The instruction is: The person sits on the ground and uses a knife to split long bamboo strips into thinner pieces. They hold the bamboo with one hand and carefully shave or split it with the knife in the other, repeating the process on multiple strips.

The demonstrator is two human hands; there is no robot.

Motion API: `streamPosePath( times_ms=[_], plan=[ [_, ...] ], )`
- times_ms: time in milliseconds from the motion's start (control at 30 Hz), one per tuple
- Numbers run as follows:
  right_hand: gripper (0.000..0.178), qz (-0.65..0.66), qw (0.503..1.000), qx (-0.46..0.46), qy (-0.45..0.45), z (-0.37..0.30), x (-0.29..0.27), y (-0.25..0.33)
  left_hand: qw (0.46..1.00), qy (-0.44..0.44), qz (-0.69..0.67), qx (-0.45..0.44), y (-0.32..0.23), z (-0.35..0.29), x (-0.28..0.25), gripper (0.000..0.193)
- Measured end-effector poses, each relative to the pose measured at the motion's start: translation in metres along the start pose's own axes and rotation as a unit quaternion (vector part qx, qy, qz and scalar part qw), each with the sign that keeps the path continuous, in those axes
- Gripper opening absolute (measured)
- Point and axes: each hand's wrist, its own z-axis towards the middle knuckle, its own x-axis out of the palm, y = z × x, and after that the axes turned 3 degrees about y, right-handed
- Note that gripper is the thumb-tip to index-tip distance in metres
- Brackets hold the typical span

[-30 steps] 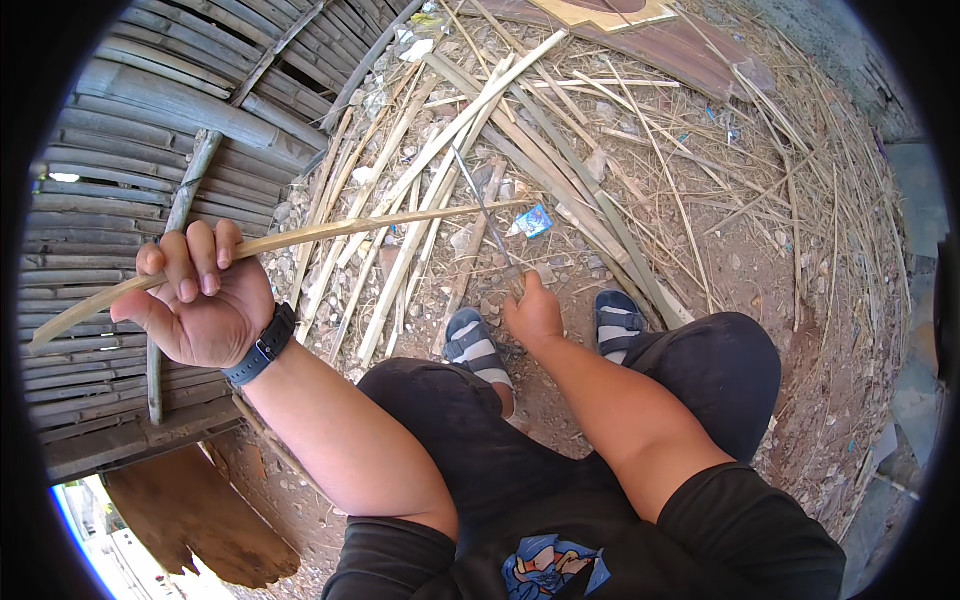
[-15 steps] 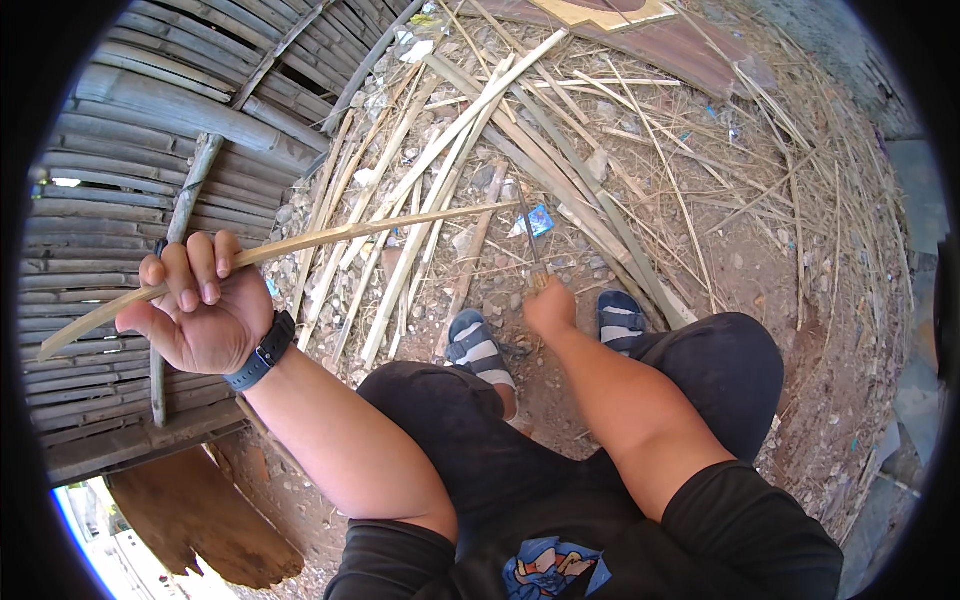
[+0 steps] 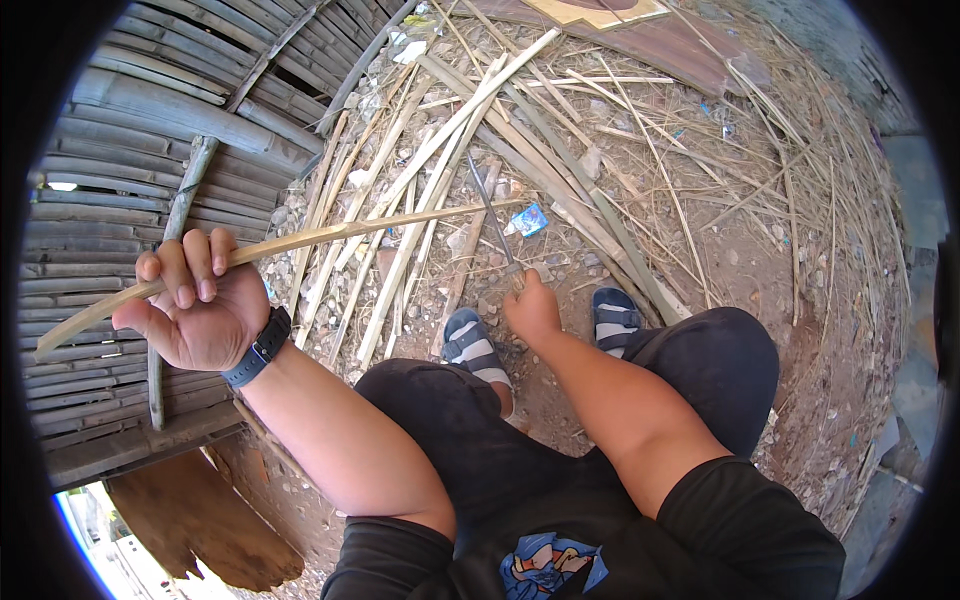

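Observation:
My left hand (image 3: 205,305), palm up with a dark watch on its wrist, has its fingers curled over a long split bamboo strip (image 3: 335,233). From the hand the strip runs rightward to a thin end near the middle of the view; its thicker end bends down at the left. Low between my knees, my right hand (image 3: 532,312) grips the handle of a knife with a long, narrow blade (image 3: 489,208). The blade points away from me and leans left. It crosses the strip's thin end in the view; whether they touch I cannot tell.
Several split bamboo lengths (image 3: 440,165) lie crossed on the stony ground ahead, among loose shavings (image 3: 750,190). A blue wrapper (image 3: 527,220) lies near the blade. On the left stands a bamboo slat wall (image 3: 110,225). My sandalled feet (image 3: 474,345) are close below the knife.
My right hand has shifted slightly left, and the knife blade has swung from nearly upright to leaning left. My left hand and the bamboo strip have barely moved.

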Motion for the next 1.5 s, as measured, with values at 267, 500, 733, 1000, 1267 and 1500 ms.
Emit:
streamPosePath(
  times_ms=[267, 500, 733, 1000, 1267, 1500],
  plan=[
    [0.038, 0.021, 1.0, 0.022, -0.007, -0.001, 0.0, 0.007, 0.995, -0.08, 0.044, 0.032, 0.005, 0.003, 0.019, 0.056],
    [0.038, 0.048, 0.997, -0.04, -0.035, 0.008, -0.003, 0.02, 0.98, -0.15, 0.116, 0.058, 0.009, 0.009, 0.034, 0.05],
    [0.037, 0.042, 0.998, -0.044, 0.005, -0.006, -0.001, 0.034, 0.986, -0.12, 0.115, -0.008, -0.022, 0.008, 0.036, 0.042],
    [0.04, 0.053, 0.998, -0.039, 0.0, 0.01, 0.001, 0.003, 0.996, -0.048, 0.061, -0.051, -0.032, 0.002, 0.028, 0.044],
    [0.045, 0.014, 0.99, -0.137, 0.03, -0.007, -0.011, 0.026, 0.993, 0.089, 0.002, -0.078, -0.034, -0.004, 0.018, 0.046],
    [0.04, -0.029, 0.996, 0.082, -0.002, 0.007, 0.001, -0.029, 0.996, 0.076, 0.014, -0.055, -0.031, -0.001, 0.013, 0.046]
  ],
)
